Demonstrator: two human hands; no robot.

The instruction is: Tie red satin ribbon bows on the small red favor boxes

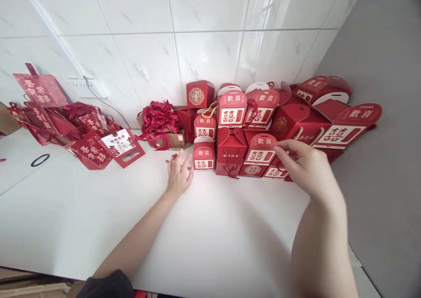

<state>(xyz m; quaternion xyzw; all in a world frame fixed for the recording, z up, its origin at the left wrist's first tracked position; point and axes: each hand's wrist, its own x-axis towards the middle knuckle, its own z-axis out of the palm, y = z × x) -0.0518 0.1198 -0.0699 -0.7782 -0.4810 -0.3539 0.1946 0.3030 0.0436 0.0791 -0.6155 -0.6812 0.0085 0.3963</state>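
Note:
My left hand (179,175) is over the white table, fingers apart, just left of a small red gift box (204,157) with a white label. A small gold and dark red item shows partly behind its fingers; I cannot make out what it is. My right hand (307,168) is raised at the stacked boxes, with thumb and forefinger pinched at the upper right edge of a red gift box (260,153). To that box's left stands a taller red box (230,151) with a cord handle. Red boxes (232,109) with rounded handle tops are stacked above.
A cardboard box (176,141) holds tangled red ribbons (161,120). Red gift bags (92,151) lie at left, near a black ring (40,160). A socket strip (87,88) with a grey cable is on the tiled wall (207,8). A grey panel (378,157) bounds the right.

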